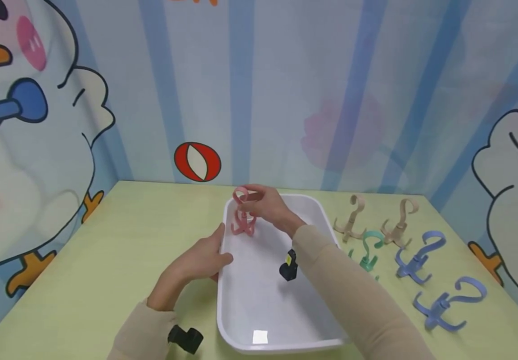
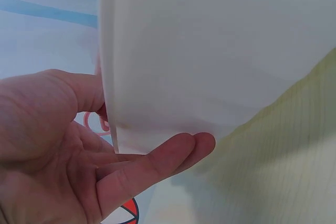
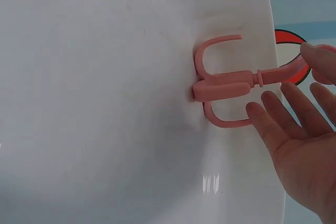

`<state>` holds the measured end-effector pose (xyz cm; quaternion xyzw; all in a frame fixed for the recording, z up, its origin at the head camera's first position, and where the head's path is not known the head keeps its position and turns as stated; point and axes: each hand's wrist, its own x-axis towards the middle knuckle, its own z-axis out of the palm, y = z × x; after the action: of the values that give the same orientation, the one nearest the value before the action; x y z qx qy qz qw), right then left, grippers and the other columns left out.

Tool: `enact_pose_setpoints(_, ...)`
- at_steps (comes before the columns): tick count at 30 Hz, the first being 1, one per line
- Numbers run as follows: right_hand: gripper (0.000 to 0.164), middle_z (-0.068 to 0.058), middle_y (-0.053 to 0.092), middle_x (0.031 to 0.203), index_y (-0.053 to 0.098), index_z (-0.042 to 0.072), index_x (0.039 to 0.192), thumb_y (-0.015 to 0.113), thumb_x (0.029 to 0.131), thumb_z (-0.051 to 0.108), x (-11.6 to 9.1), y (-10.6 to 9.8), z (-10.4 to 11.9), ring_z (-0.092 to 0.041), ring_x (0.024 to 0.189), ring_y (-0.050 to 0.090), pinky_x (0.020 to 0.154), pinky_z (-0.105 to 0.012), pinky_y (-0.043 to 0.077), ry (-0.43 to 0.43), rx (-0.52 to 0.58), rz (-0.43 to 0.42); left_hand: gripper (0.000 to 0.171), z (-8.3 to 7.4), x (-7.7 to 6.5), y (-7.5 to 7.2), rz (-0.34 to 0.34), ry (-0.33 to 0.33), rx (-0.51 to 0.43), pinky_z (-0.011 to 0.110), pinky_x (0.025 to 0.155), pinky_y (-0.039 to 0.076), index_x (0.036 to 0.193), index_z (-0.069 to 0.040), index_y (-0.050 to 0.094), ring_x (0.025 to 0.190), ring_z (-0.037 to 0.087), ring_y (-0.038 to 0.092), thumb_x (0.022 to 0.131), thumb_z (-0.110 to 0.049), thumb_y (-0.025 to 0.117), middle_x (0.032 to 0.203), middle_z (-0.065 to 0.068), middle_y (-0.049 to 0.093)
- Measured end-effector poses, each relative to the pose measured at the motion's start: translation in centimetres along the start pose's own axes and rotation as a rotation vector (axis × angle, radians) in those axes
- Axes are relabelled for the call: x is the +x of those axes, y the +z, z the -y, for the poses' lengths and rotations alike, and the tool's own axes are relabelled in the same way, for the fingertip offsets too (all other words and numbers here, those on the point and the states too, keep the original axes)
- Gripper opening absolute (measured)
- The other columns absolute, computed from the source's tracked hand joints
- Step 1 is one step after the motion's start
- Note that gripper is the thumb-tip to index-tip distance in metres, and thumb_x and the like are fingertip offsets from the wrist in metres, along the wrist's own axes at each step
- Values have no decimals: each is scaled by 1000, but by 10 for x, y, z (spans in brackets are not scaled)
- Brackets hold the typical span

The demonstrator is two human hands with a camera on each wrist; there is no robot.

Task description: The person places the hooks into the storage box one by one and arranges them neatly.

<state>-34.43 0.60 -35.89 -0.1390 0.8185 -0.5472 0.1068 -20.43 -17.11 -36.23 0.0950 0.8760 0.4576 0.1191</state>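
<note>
A white tray (image 1: pixel 259 300) is in the middle of the head view. My left hand (image 1: pixel 198 260) grips its left rim, thumb at the rim and fingers beneath; the left wrist view shows those fingers (image 2: pixel 152 169) against the underside. In the tray's far left corner stands a pink multi-prong hook (image 1: pixel 243 228), its prongs down on the tray floor. My right hand (image 1: pixel 265 206) pinches the curved upper part of this hook. In the right wrist view, the thumb touches the stem of the pink hook (image 3: pixel 223 85) and the other fingers extend below it.
Right of the tray lie more multi-prong hooks: two beige hooks (image 1: pixel 351 220), a green hook (image 1: pixel 368 260), partly behind the right sleeve, and two blue hooks (image 1: pixel 439 310). They rest on a pale yellow-green table (image 1: pixel 164 210). A printed cartoon curtain (image 1: pixel 277 100) hangs behind its far edge.
</note>
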Motion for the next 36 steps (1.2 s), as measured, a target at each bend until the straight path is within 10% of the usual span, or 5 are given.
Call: enact_pose_setpoints(36, 62, -14, 57, 156, 50, 11, 157, 72, 100, 13, -77, -78, 27, -31, 143, 57, 121, -51, 46, -63, 32, 13, 82, -2, 2, -1, 32, -8, -14, 41, 68, 68, 169, -8, 13, 94, 28, 76, 100, -9, 59, 145, 28, 55)
